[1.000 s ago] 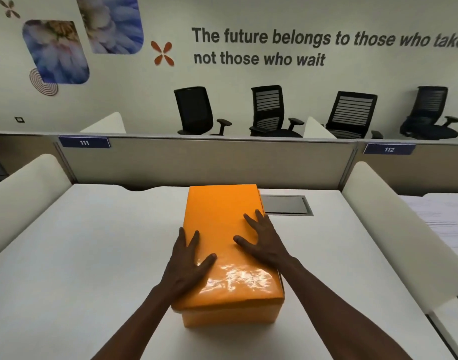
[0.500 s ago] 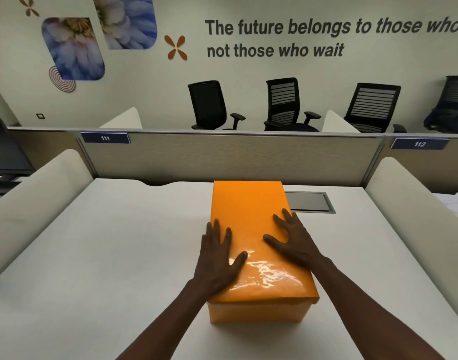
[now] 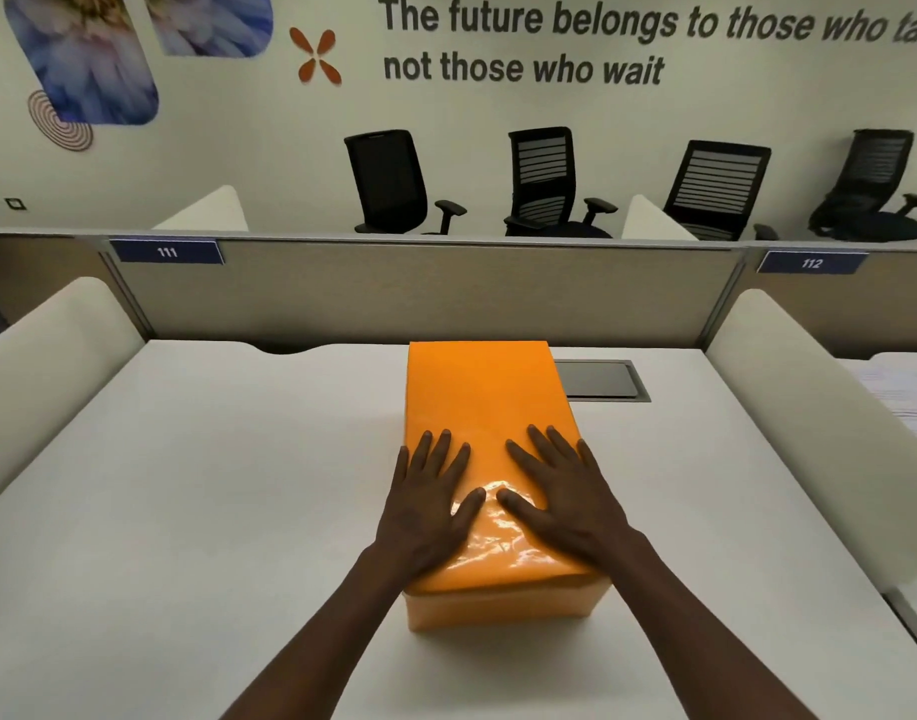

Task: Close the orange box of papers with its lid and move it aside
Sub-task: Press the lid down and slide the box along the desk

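Both hands have shifted since half a second ago: the left hand (image 3: 429, 506) and right hand (image 3: 560, 504) now lie closer together, thumbs nearly meeting, where before they sat further apart on the lid.

On the white rectangular desk (image 3: 186, 485), the left hand lies flat with fingers spread, palm down on the glossy orange paper-wrapped lid (image 3: 485, 402), its heel overhanging the lid's left edge; it grips nothing. The lid sits fully on the orange rectangular box (image 3: 503, 608), which stands near the middle of the desk, slightly right of centre. The box's long axis runs from the near edge toward the far edge, one short end facing the person. Only that near end wall shows below the lid; the papers inside are hidden. The right hand lies likewise flat and splayed on the lid's near right part, holding nothing. Beyond the box's far right corner, a grey recessed cable hatch (image 3: 602, 380) is partly covered by it.
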### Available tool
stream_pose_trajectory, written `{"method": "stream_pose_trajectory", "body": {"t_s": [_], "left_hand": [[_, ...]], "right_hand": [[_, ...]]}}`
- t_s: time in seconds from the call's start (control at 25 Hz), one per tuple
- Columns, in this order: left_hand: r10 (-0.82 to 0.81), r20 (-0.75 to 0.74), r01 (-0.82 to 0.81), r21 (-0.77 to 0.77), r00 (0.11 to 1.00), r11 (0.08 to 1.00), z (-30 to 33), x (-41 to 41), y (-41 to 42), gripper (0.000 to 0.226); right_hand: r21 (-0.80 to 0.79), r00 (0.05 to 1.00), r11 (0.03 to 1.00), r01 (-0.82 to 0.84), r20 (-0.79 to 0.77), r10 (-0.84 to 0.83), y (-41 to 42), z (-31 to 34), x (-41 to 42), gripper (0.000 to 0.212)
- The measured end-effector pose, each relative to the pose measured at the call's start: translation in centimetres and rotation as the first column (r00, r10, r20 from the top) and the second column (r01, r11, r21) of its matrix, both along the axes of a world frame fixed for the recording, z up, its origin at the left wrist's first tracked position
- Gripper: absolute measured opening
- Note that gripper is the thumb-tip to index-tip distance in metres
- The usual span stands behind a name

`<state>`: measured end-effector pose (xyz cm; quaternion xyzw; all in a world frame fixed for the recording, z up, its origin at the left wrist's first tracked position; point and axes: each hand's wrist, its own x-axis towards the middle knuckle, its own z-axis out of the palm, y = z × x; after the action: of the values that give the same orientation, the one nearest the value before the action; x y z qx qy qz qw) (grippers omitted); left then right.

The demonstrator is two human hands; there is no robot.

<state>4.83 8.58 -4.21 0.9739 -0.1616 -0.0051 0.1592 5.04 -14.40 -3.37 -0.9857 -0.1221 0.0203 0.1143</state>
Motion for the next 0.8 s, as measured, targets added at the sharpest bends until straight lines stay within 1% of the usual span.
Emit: {"method": "stream_pose_trajectory", "body": {"t_s": [0.08,0.12,0.16,0.2,0.24,0.28,0.32,0.36,0.4,0.52,0.68,0.76,0.8], "left_hand": [[0.001,0.0,-0.001,-0.046,1.0,0.999,0.1,0.1,0.2,0.095],[0.024,0.007,-0.023,-0.106,1.0,0.994,0.0,0.0,0.3,0.092],[0.084,0.007,-0.081,-0.202,0.996,0.976,0.0,-0.4,0.5,0.089],[0.165,-0.029,-0.165,-0.319,0.986,0.933,-0.2,-0.9,0.8,0.086],[0.234,-0.106,-0.257,-0.428,0.966,0.867,-0.3,-1.6,1.1,0.082],[0.27,-0.2,-0.336,-0.509,0.942,0.793,-0.6,-2.3,1.3,0.079],[0.269,-0.271,-0.378,-0.56,0.924,0.737,-0.9,-2.9,1.5,0.075],[0.251,-0.304,-0.389,-0.588,0.919,0.71,-1.2,-3.4,1.7,0.071],[0.235,-0.312,-0.382,-0.601,0.921,0.702,-1.3,-3.7,1.7,0.07],[0.212,-0.314,-0.366,-0.596,0.925,0.715,-1.0,-3.3,1.7,0.067],[0.216,-0.288,-0.343,-0.526,0.933,0.778,-0.7,-3.2,2.0,0.07],[0.288,-0.2,-0.35,-0.486,0.936,0.801,0.2,-3.6,1.6,0.078],[0.321,-0.128,-0.342,-0.475,0.938,0.81,0.6,-4.2,1.2,0.081]], "right_hand": [[0.056,1.0,0.998,0.005,0.005,-0.006,0.0,0.4,-0.2,0.084],[0.104,0.999,0.994,0.039,0.021,-0.041,-0.1,0.4,-0.5,0.085],[0.154,0.993,0.983,0.099,0.048,-0.107,-0.4,0.4,-1.1,0.087],[0.201,0.979,0.963,0.18,0.062,-0.196,-0.8,0.2,-1.8,0.088],[0.248,0.957,0.93,0.269,0.035,-0.287,-1.2,0.0,-2.7,0.09],[0.294,0.935,0.89,0.348,-0.039,-0.352,-1.6,-0.2,-3.6,0.092],[0.331,0.917,0.855,0.399,-0.131,-0.377,-1.9,-0.5,-4.4,0.092],[0.358,0.908,0.835,0.418,-0.199,-0.369,-2.0,-0.7,-5.0,0.092],[0.381,0.908,0.826,0.416,-0.225,-0.353,-2.0,-0.9,-5.3,0.092],[0.429,0.915,0.808,0.404,-0.21,-0.345,-2.0,-1.1,-5.2,0.089],[0.45,0.926,0.811,0.375,-0.217,-0.309,-2.3,-0.9,-5.0,0.089],[0.466,0.936,0.813,0.35,-0.201,-0.289,-2.6,-0.8,-5.7,0.094],[0.462,0.949,0.829,0.316,-0.157,-0.274,-2.8,-0.8,-6.4,0.098]]}}
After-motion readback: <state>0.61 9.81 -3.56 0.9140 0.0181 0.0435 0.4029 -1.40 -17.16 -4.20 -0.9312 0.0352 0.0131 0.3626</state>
